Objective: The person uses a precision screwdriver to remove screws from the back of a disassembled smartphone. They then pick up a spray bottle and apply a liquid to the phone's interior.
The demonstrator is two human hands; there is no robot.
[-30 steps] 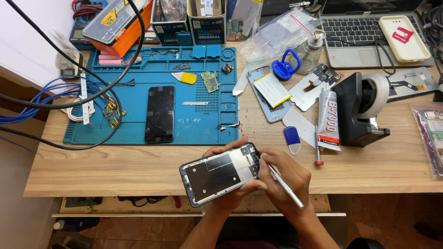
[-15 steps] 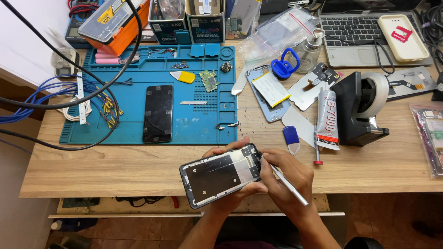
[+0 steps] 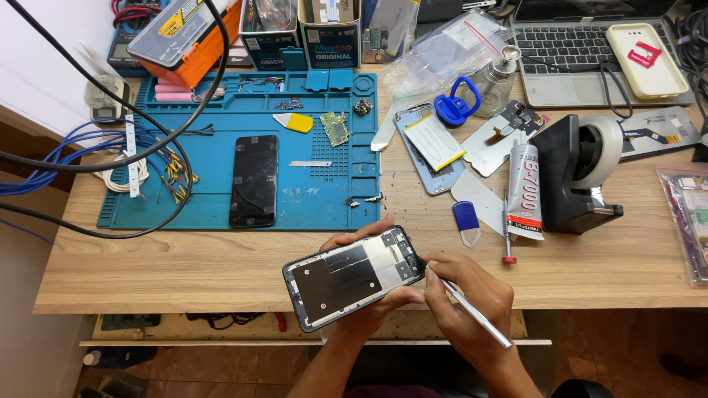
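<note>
Fingers [image 3: 383,234] of the left hand [image 3: 365,306] wrap the opened phone [image 3: 354,276] from beneath, tips showing over its far long edge, thumb under the near edge. The phone is held face down, its back cover off and its inner plates exposed, tilted with its right end higher. It sits in the air over the near edge of the table [image 3: 184,273], partly beyond that edge.

The right hand [image 3: 468,302] has its fingers closed narrowly around a slim metal tool [image 3: 472,313], pen fashion. The tool tip meets the phone's right short edge near the corner.

Far left of the hands lies a blue work mat [image 3: 310,199] carrying a dark screen panel [image 3: 254,180], a small green circuit board [image 3: 337,129] and a yellow pick [image 3: 295,122]. A strip of bare table runs between the mat's near edge and the table's near edge, and the phone hangs just over it.

To the right, a blue-capped spudger [image 3: 467,223], a glue tube [image 3: 525,191] and a black tape dispenser [image 3: 579,177] stand near one another, apart from the right hand. Black cables [image 3: 110,158] loop across the left part of the mat. Room to the right of the right hand along the near edge is open.
</note>
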